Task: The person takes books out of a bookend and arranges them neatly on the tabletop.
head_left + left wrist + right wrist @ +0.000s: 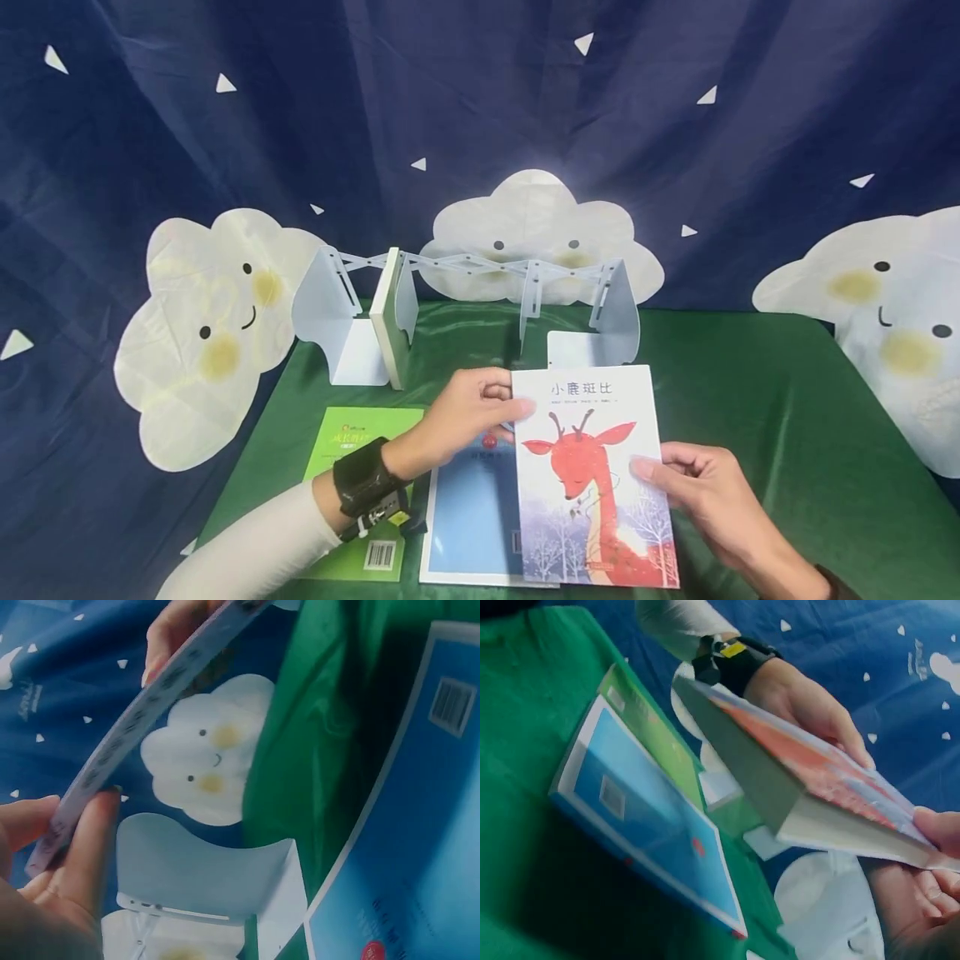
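A picture book (581,483) with a red deer on its white and lilac cover is held up by both hands, cover facing the head camera. The left hand (468,412) pinches its upper left edge, thumb on the cover. At the right edge the right hand (705,487) grips it, thumb also in front. In the left wrist view the book's spine (135,724) runs between the two hands. Its page edges (847,825) show in the right wrist view. Partly behind it, a blue book (468,517) lies on the green cloth.
A green book (337,425) lies left of the blue one, partly under the left forearm. Behind stands a pale expandable book rack (618,308), with one upright book (384,325) in its left part. A dark blue curtain (480,100) with clouds hangs at the back.
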